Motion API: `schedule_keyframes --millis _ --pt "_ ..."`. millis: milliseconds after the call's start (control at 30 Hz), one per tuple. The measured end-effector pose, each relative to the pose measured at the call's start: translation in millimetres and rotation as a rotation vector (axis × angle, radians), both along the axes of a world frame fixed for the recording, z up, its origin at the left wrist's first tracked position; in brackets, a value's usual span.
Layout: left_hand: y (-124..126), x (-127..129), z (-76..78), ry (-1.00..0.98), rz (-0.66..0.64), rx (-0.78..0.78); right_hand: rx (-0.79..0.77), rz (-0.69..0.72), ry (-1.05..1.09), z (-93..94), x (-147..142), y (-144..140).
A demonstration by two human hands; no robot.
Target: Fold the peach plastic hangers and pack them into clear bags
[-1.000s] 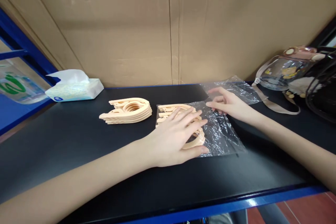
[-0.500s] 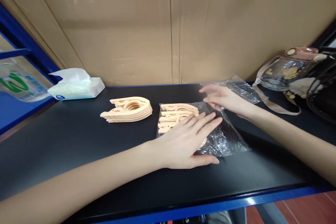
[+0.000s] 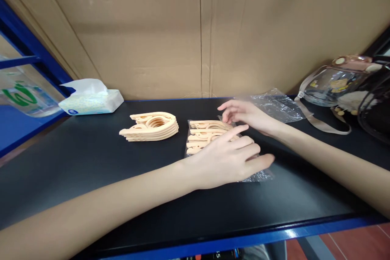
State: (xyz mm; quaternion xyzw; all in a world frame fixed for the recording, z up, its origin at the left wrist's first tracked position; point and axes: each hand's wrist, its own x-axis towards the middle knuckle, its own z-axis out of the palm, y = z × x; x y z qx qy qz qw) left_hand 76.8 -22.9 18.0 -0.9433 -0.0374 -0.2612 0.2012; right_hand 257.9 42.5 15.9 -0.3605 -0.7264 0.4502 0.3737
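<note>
A clear plastic bag (image 3: 258, 175) lies on the black tabletop (image 3: 91, 158) with a stack of peach plastic hangers (image 3: 203, 133) inside it. My left hand (image 3: 231, 156) rests flat on the bag's near right part, fingers spread and pointing right. My right hand (image 3: 242, 114) reaches in from the right to the bag's far edge, and its fingertips pinch the thin plastic there. A second, loose stack of the same hangers (image 3: 152, 126) lies just left of the bag, untouched.
A tissue pack (image 3: 91, 99) sits at the back left. An empty clear bag (image 3: 276, 105) lies behind my right hand. A transparent strap bag (image 3: 332, 83) and a dark bag (image 3: 376, 109) stand at the right. A cardboard wall closes the back.
My left hand has slid right along the bag. My right hand has moved left along the bag's far edge, and the bag's loose right end now looks shorter.
</note>
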Motion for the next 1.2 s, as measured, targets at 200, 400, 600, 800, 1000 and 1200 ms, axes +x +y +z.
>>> schedule_keyframes --millis 200,400,600,800,1000,1200 --pt "3.8 -11.3 1.9 -0.041 0.038 0.061 0.268 -0.201 -0.225 -10.3 19.5 10.1" --pt "-0.6 -32.2 -0.4 -0.063 0.070 0.047 0.147 -0.056 -0.324 -15.3 19.3 15.9" --pt "-5.7 -49.7 -6.4 -0.041 0.081 0.038 0.204 -0.071 -0.318 -20.5 6.0 13.5" --pt "-4.8 -58.1 -8.3 0.001 0.055 -0.075 0.294 -0.181 -0.384 -24.5 -2.3 7.7" --pt "-8.4 -65.4 -1.7 0.166 0.048 0.021 0.693 -0.177 -0.615 -13.8 -3.6 0.5" --pt "-6.6 -69.1 -2.7 0.172 0.033 -0.035 0.942 -0.154 -0.898 8.1 -26.7 -41.0"
